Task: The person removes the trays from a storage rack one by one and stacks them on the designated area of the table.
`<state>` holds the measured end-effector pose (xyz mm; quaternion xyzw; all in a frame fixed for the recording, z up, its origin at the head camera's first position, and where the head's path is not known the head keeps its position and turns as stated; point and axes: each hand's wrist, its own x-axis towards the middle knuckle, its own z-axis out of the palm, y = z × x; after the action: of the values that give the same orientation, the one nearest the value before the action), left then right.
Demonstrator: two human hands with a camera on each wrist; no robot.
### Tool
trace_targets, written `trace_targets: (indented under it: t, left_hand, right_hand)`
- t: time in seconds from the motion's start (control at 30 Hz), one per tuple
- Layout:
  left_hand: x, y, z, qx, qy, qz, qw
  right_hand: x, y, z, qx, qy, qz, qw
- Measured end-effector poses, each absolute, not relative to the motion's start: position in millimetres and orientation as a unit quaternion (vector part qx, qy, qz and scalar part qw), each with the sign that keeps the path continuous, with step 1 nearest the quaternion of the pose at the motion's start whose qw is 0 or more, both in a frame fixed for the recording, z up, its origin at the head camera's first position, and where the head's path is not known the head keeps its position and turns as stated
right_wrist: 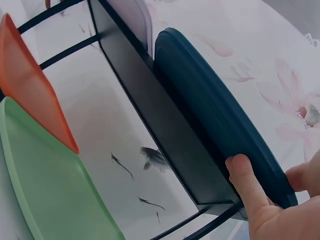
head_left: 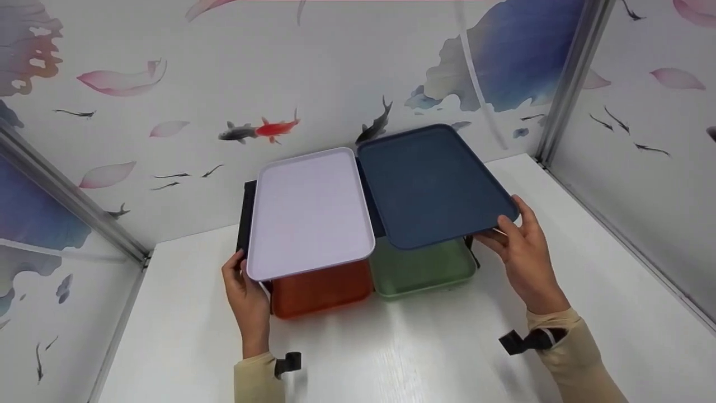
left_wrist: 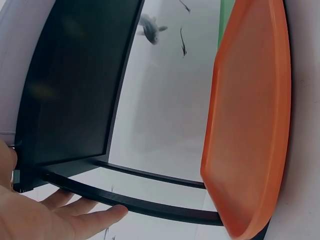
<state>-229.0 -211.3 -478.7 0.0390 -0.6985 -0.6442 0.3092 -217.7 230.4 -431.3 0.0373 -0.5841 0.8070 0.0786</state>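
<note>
Blue tray (head_left: 433,182) sits on the top tier of the black rack (head_left: 246,210), right-hand slot, long axis running away from me toward the back wall, far end tipped a bit higher than the near end. My right hand (head_left: 523,252) pinches its near right corner: thumb (right_wrist: 245,185) under the rim, other fingers over the top edge. Just beside it on the left, nearly touching, is the white tray (head_left: 310,212), same tier, long axis also front-to-back, near end overhanging the rack. My left hand (head_left: 246,294) is at the rack's near left corner below the white tray; fingers (left_wrist: 82,220) straight & relaxed against the rack's lower bar, gripping nothing as far as I can see. Lower tier: orange tray (head_left: 321,291) under the white one, green tray (head_left: 422,268) under the blue one, side by side w/ edges close. Rack stands on a white table (head_left: 391,352), near the back. Walls around have wallpaper w/ fish & petals (head_left: 260,130).
</note>
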Motion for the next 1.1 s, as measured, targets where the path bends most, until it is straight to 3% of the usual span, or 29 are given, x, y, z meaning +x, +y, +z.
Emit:
trace_targets:
  t: [1.1]
  left_hand:
    - [-227.9,-211.9,-482.0,0.045,-0.719,-0.619,0.314]
  right_hand:
    - [-190.2,259.7,-438.9,0.074,-0.559,0.82,0.098]
